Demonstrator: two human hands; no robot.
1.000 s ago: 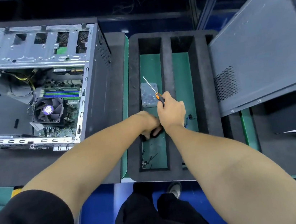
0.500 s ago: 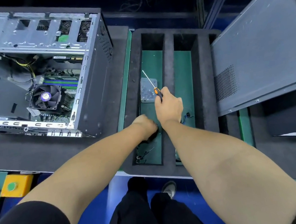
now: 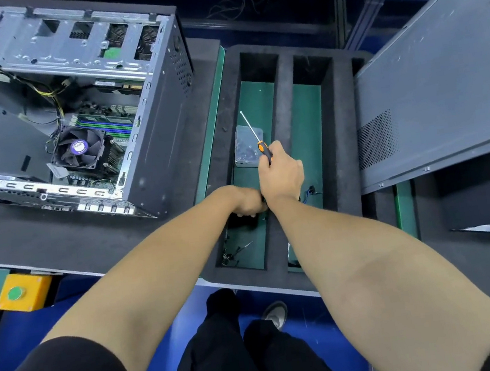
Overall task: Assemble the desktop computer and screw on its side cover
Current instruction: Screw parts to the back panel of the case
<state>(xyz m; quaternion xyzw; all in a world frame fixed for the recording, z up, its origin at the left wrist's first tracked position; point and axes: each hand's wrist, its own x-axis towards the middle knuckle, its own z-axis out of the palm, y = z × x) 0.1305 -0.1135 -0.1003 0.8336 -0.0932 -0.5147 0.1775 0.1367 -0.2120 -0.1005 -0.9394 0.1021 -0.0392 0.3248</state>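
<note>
Open computer case (image 3: 78, 113) sits far left on the black mat, side cover (image 3: 434, 73) leans at right, well apart. Foam tray (image 3: 281, 93) between them. Right hand (image 3: 281, 176) fisted round the screwdriver (image 3: 258, 140), shaft over the clear screw box (image 3: 244, 151). Left hand (image 3: 247, 200) curled in the tray's left slot; grip contents can't tell.

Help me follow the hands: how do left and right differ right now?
The right hand grips a screwdriver, shaft pointing away; the left hand is curled down in the tray slot, what it holds hidden. The right hand sits higher and further from the body than the left. Both are over the tray, touching at the wrist.
</note>
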